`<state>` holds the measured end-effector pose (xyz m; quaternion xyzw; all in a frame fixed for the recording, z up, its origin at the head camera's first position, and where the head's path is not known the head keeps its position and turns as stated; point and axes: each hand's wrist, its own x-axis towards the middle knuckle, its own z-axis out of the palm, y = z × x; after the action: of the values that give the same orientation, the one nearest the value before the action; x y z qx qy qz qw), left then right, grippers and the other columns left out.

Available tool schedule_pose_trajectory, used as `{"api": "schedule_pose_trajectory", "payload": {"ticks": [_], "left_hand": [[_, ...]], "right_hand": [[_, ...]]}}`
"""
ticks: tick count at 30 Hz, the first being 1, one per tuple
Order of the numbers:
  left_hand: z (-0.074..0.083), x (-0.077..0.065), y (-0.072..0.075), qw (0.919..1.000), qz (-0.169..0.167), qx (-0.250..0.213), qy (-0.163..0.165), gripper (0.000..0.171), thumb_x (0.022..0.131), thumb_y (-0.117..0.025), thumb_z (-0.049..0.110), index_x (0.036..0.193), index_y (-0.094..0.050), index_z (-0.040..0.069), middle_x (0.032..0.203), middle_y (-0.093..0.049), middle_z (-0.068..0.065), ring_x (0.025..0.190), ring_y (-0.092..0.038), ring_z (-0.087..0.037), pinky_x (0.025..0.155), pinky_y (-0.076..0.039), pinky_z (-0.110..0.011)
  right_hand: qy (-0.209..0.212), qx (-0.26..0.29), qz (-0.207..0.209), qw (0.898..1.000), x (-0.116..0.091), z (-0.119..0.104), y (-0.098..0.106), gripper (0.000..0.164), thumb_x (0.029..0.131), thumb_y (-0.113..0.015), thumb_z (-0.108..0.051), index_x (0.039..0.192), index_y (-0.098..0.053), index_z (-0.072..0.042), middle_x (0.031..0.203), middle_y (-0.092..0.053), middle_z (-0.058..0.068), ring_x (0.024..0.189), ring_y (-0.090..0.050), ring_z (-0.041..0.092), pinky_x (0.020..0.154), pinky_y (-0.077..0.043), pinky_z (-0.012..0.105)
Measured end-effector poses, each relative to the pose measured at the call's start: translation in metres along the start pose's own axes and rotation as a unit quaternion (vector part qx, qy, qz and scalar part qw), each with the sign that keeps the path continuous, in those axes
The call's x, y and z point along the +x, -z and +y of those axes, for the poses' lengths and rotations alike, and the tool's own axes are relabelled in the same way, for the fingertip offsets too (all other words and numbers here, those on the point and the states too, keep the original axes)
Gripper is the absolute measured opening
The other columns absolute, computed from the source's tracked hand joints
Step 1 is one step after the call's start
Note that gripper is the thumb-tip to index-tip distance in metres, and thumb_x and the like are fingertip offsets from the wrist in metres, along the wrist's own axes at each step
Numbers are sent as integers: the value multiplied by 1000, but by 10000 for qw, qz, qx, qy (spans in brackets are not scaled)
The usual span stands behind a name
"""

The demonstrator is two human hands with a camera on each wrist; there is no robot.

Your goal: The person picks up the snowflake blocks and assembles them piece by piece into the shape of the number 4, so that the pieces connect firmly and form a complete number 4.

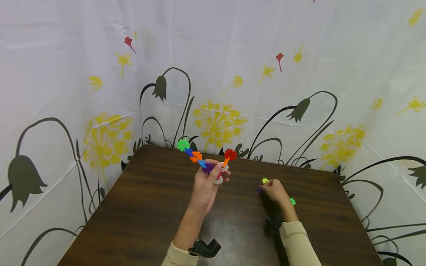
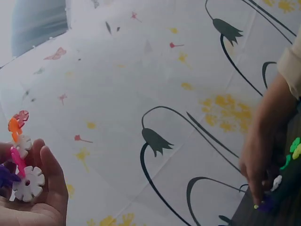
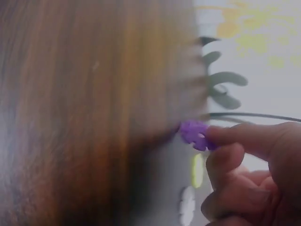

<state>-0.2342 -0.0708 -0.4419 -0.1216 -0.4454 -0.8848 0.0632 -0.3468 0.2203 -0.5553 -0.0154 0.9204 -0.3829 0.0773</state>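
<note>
One fabric backdrop (image 1: pixel 253 33), wht, soft creases, spans rear & sides. Print on it: at least 4 drooping bell flowers (image 1: pixel 159 88), grey-green, 1 cut by R frame edge; 3 lg yellow seed-head blooms (image 1: pixel 216 122), speckled. 1 tabletop (image 1: pixel 149 207), dk brown wood grain, straight edges, dull sheen nr front. 2 sleeves (image 1: pixel 301 244), beige cloth. 2 hands: L hand (image 1: pixel 206 188) grips a linked chain (image 1: pixel 196 157), thumb across it; R hand (image 1: pixel 277 190) pinches 1 purple disc (image 3: pixel 192 134) betw. thumb & index, at table's far R part; contact w/ table can't be told. Chain: approx. V-shaped, 10 notched discs seen, smooth, plastic-looking, slotted edge to edge: 2 wht, 2 orange, 2 blue (1 dk, 1 lt), 1 ea. green, purple, pink, red. 2 blk wrist cams (image 1: pixel 209 249), R one blurred. Loose, notched round rims: 1 yellow disc (image 1: pixel 265 181) just beside R fingertips; 1 green disc (image 1: pixel 292 201) next to R wrist; 1 wht disc (image 2: pixel 276 182) nr R hand, L wrist view.
</note>
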Motion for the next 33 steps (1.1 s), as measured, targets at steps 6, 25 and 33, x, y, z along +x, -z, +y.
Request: {"api": "schedule_pose_trajectory", "payload": {"ticks": [6,25,33], "left_hand": [[-4,-2,1,9997,161,196,-64,5,111,-60,12,115,-59,16,95,-70,0,80,-69,-12,75,-61,-24],[2,-4,3,9837,-135,1764,-315,20,108,-64,11,117,-60,-6,87,-66,2,78,-63,-10,72,-58,-22],[1,-6,1,9798,-257,1943,-407,19,108,-65,11,117,-61,-6,87,-67,1,77,-63,-9,71,-57,-20]], "right_hand": [[616,922,468,9927,-21,-39,17,38,110,-61,-29,84,-64,-2,63,-57,0,55,-46,10,52,-38,25],[2750,1700,225,9460,-114,-198,75,34,112,-60,-29,86,-60,-7,60,-51,8,55,-46,21,53,-40,30],[2723,1646,313,9475,-116,-196,74,33,111,-62,-30,86,-60,-8,59,-51,9,53,-45,20,50,-38,31]]}}
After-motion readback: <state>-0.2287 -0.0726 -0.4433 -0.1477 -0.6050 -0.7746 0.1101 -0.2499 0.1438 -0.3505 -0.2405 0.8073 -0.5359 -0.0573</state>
